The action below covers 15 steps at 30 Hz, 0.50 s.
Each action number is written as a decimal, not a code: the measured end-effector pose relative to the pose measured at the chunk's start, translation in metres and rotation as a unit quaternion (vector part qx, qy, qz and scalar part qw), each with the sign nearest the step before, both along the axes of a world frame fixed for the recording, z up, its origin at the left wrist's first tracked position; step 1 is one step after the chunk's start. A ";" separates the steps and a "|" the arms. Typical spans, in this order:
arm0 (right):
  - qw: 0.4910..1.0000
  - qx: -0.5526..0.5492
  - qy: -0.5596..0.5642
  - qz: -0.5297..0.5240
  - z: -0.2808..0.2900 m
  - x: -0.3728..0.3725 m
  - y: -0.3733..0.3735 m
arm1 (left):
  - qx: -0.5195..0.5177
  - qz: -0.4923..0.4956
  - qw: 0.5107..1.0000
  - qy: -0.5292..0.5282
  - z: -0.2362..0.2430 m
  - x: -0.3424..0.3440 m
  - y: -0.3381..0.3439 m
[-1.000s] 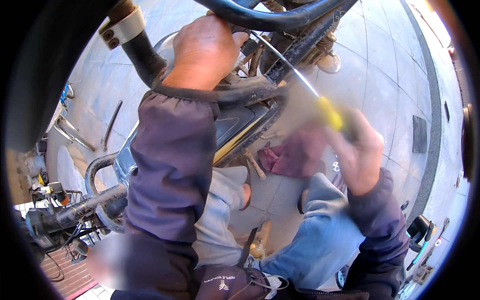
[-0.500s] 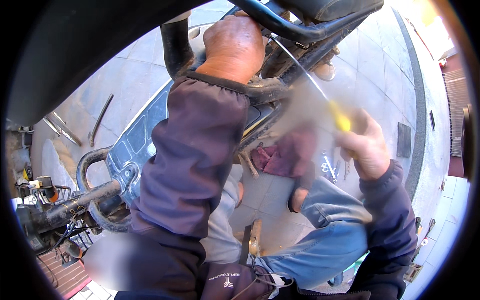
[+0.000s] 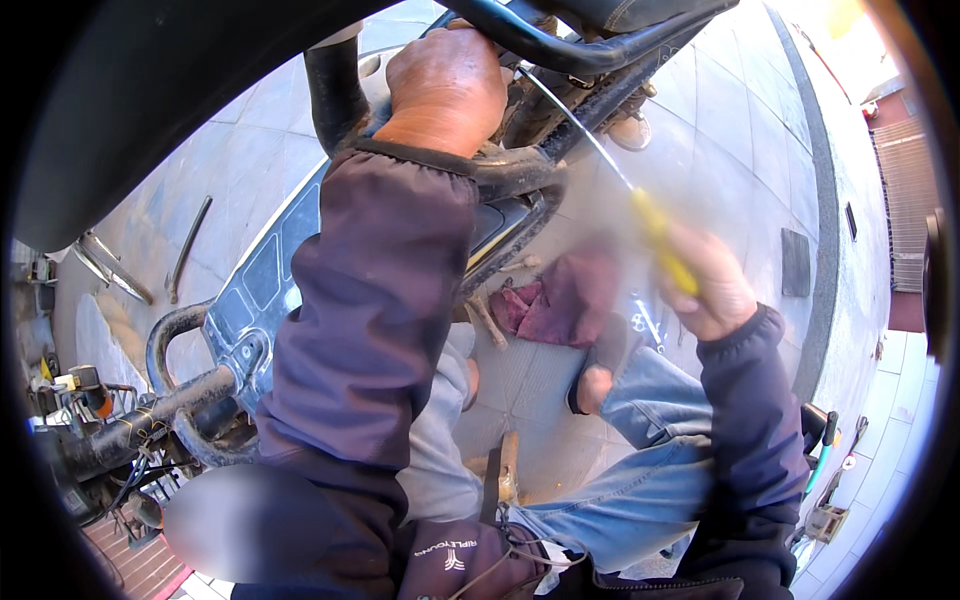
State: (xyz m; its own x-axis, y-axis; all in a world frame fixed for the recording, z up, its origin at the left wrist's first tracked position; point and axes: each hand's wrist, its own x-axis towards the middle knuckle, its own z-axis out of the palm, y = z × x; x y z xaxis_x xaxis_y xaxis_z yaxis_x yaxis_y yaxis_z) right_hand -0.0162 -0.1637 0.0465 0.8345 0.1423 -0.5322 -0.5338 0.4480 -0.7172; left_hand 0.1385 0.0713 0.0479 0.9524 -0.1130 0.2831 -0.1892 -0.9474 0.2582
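My left hand [image 3: 445,85] is closed, high on a dark metal vehicle frame [image 3: 585,45] below a curved black tube; its fingertips are hidden. My right hand [image 3: 710,280] grips a screwdriver [image 3: 665,240] by its yellow handle. The long shaft [image 3: 578,125] slants up leftward into the frame beside my left hand, where its tip is too small to make out. Under the frame lies a silver-blue panel [image 3: 252,275] with a yellow strip along its edge. A maroon cloth [image 3: 525,310] and some wrenches [image 3: 650,325] lie on the floor below my right hand.
Handlebar parts with cables [image 3: 95,430] sit lower left, near loose metal tubes [image 3: 190,250] on the tiled floor. A dark mat [image 3: 795,263] lies right, beside a pale curb [image 3: 840,200]. Tools [image 3: 830,520] lie lower right. My bent legs [image 3: 610,500] are below me.
Over the last second my right hand has turned on the yellow handle, its fingers shifting round it. My left hand stays at the frame. The view has shifted slightly.
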 end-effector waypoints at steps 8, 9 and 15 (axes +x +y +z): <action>0.980 -0.164 -0.091 -0.062 -0.002 -0.008 0.009 | 0.005 -0.010 1.000 -0.001 0.001 0.000 -0.001; 0.979 -0.164 -0.090 -0.077 -0.004 -0.008 0.011 | 0.006 -0.012 1.000 0.001 0.001 0.000 -0.002; 0.996 -0.038 0.012 -0.083 -0.007 -0.005 0.008 | 0.000 -0.002 1.000 -0.005 0.000 0.001 -0.001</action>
State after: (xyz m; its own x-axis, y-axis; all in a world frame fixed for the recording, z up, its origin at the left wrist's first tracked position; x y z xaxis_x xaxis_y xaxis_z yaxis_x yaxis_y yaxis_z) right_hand -0.0214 -0.1556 0.0395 0.8304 -0.0387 -0.5559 -0.4737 0.4761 -0.7409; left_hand 0.1392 0.0701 0.0480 0.9488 -0.1173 0.2934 -0.1961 -0.9467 0.2555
